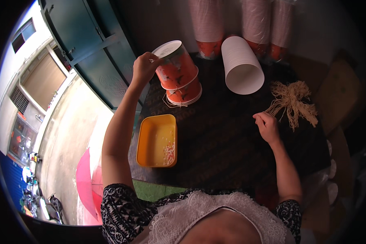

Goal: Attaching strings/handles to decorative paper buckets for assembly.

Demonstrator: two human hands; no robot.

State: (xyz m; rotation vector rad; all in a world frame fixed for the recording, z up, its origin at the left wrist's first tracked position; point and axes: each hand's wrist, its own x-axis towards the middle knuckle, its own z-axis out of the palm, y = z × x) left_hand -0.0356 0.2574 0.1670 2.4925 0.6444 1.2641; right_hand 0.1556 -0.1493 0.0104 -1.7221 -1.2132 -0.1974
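Observation:
My left hand (144, 69) grips the upper edge of a red patterned paper bucket (177, 71), which stands upside down with its pale round base up. It sits over another red bucket (185, 96), also inverted, and a thin cord handle (173, 104) hangs out by the lower rim. My right hand (267, 127) is closed in a pinch beside a loose bundle of beige strings (293, 103). Some strand ends reach close to its fingertips; whether one lies between them is too small to tell.
Left of the dark table's (215, 142) middle stands a yellow tray (140, 142) with small pink and white pieces. A nested stack of white paper buckets (240, 61) lies at the back. Wrapped bucket stacks (207, 24) stand behind it. A green door (85, 44) stands left.

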